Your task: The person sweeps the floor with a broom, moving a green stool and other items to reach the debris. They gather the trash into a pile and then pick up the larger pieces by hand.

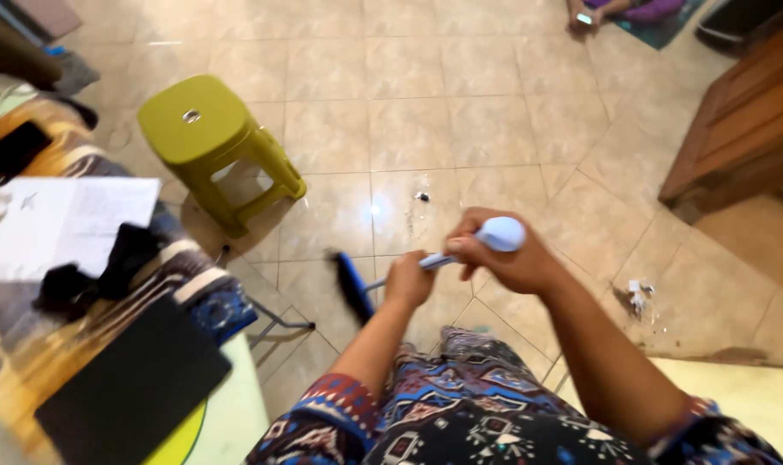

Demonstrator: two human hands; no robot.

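Both my hands grip a broom. My right hand (507, 258) is closed around the pale blue rounded top of the broom handle (500, 232). My left hand (408, 280) holds the shaft lower down. The dark blue broom head (353, 286) rests on the beige tiled floor (460, 129) in front of me, blurred. Small bits of litter (421, 197) lie on the tiles beyond the broom head.
A yellow-green plastic stool (215, 142) stands on the tiles at the left. A table (223, 310) at the left holds papers (60, 224), a dark cloth and a black flat object (133, 383). A wooden door (744, 129) is at the right. White scraps (637, 294) lie near it. Another person's hands (585, 17) hold a phone at the top.
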